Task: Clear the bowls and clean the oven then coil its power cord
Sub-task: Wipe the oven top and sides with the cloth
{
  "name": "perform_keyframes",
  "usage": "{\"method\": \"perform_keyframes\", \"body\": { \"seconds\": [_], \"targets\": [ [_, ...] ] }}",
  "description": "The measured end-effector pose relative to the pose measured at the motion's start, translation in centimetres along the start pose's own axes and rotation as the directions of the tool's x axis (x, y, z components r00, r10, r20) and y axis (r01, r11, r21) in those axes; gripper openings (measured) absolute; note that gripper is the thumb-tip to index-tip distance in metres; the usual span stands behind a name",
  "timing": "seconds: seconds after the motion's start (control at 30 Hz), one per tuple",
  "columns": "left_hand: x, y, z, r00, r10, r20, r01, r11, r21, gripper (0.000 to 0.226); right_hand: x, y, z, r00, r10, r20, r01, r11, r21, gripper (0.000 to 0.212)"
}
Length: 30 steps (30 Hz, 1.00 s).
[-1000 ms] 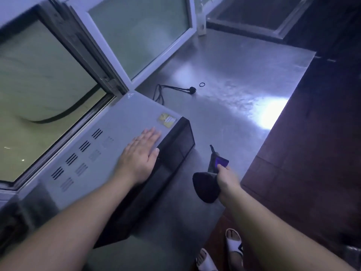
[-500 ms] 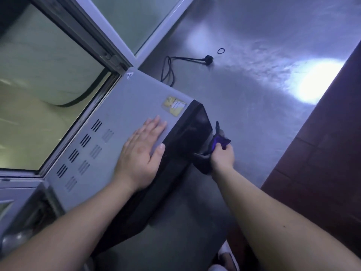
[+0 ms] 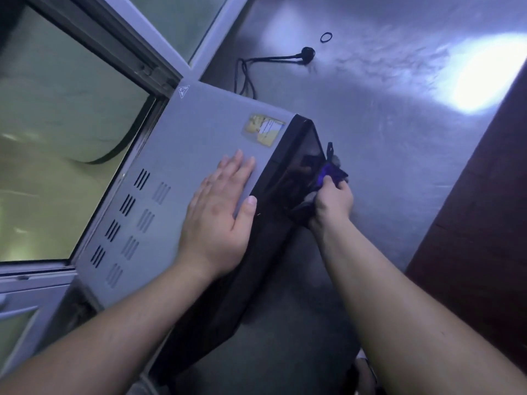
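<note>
Now pinching a dark cloth (image 3: 328, 178) in the right hand (image 3: 333, 202), fingers curled round it, pressed to the black front (image 3: 296, 178) of the oven (image 3: 199, 143). Left hand (image 3: 221, 212) flat and spread on the grey top, just left of the grip, thumb at the front edge. Beyond that hand, a yellow sticker (image 3: 263, 129); further left, rows of vent slots (image 3: 128, 218). Up and away from the grip, the power cord (image 3: 248, 72) loose on the steel counter (image 3: 399, 109), its plug (image 3: 308, 52) at the far end, a small black ring (image 3: 326, 37) just past the plug. Window frame (image 3: 137, 61) close behind the oven. Dark wood floor (image 3: 484, 209) right of the grip, beyond the counter edge. Bowls nowhere to be made out.
</note>
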<state>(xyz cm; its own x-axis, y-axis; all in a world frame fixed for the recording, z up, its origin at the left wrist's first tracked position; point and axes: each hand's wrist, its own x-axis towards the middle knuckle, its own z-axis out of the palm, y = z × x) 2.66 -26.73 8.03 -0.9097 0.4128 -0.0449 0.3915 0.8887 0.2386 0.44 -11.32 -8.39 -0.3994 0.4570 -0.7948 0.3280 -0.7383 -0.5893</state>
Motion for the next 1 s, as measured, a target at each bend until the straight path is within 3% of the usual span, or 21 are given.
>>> {"method": "perform_keyframes", "body": {
  "seconds": [0.27,0.4,0.47,0.6,0.7,0.83,1.0],
  "targets": [
    [0.0,-0.1,0.1,1.0,0.021,-0.009,-0.021,1.0,0.017,0.061,-7.1,-3.6,1.7,0.979,-0.191,0.063,0.175,0.963,0.205,0.014],
    [0.0,-0.1,0.1,1.0,0.028,-0.007,-0.028,1.0,0.015,0.063,-9.9,-4.8,2.1,0.94,-0.326,0.101,0.312,0.94,0.135,0.03],
    [0.0,-0.1,0.1,1.0,0.03,-0.004,-0.03,0.999,0.015,0.062,-10.8,-4.2,1.4,0.893,-0.426,0.144,0.414,0.904,0.105,0.037],
    [0.1,-0.2,0.2,1.0,0.028,0.0,-0.028,0.999,0.018,0.062,-12.1,-3.2,0.5,0.724,-0.672,0.155,0.681,0.733,-0.008,0.034],
    [0.1,-0.1,0.2,1.0,0.019,-0.004,-0.019,1.0,0.009,0.062,-9.6,-2.6,1.2,0.774,-0.63,0.064,0.63,0.776,0.03,0.029],
    [0.1,-0.1,0.1,1.0,0.024,-0.018,-0.024,1.0,0.0,0.061,-5.8,-0.8,1.4,0.782,-0.623,0.016,0.622,0.778,-0.089,0.032],
    [0.0,0.1,0.1,1.0,0.014,-0.011,-0.014,1.0,-0.007,0.06,-1.7,2.2,0.2,0.943,-0.333,-0.007,0.308,0.88,-0.362,0.033]
  ]
}}
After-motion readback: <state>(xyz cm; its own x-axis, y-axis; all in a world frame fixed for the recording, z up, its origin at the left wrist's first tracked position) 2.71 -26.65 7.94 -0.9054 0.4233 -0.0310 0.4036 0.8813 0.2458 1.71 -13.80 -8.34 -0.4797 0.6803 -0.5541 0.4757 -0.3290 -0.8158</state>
